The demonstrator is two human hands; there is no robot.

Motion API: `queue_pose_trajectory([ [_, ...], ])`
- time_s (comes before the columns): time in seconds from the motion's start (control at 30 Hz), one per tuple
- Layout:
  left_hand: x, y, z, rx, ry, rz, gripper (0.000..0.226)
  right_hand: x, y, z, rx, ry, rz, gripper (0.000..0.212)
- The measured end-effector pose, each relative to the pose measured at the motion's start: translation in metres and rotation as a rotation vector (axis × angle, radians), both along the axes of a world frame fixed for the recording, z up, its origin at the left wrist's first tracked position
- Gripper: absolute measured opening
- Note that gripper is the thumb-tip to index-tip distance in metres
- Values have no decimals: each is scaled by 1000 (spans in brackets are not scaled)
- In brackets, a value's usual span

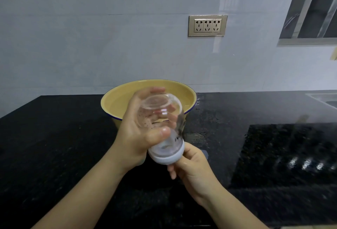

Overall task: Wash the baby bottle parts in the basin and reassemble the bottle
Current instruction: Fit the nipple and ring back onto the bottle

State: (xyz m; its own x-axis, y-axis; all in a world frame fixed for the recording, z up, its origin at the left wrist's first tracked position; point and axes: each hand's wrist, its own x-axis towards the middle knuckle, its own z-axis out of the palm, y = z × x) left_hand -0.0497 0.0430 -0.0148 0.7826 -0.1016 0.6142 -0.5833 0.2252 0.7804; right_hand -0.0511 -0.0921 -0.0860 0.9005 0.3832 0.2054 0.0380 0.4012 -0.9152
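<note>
A clear baby bottle (160,113) is held tilted in front of me, its base pointing up and away, its neck toward me. My left hand (135,130) grips the bottle's body, thumb across the front. A pale lavender screw ring (166,155) sits on the neck, and my right hand (191,165) holds that ring from below with curled fingers. Behind the bottle stands the yellow basin (116,99) with a blue rim, with water in it. The nipple is hidden from view.
The black speckled countertop (54,137) spreads left and right, with wet patches (197,135) beside the basin. A sink edge (324,99) shows at the far right. A triple wall socket (207,25) and a window frame (310,9) are on the wall behind.
</note>
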Motion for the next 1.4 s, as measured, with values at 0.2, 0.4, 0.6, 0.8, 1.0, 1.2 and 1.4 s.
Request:
queue_pose_trajectory([
  [0.2, -1, 8, 6, 40, -5, -1, 66, 3, 0, -4, -14, -82, 59, 27],
  [0.4, -5, 5, 7, 0, -6, -47, 74, -3, 0, 3, 39, 56, 308, 69],
  [0.6, -10, 16, 6, 138, -13, 21, 72, -3, -6, 13, 36, 62, 102, 42],
  [0.8, -29, 36, -1, 514, 83, 213, 75, 16, -27, 24, -71, -70, -80, 12],
  [1.0, -35, 31, -25, 569, 207, 253, 75, 26, -36, 54, -426, -384, -165, 28],
  [1.2, -33, 26, -34, 628, 261, 180, 79, 35, -41, 78, -741, -689, -203, 20],
  [1.4, -27, 10, -31, 616, 254, 310, 58, 30, -35, 93, -1013, -1044, -136, 15],
])
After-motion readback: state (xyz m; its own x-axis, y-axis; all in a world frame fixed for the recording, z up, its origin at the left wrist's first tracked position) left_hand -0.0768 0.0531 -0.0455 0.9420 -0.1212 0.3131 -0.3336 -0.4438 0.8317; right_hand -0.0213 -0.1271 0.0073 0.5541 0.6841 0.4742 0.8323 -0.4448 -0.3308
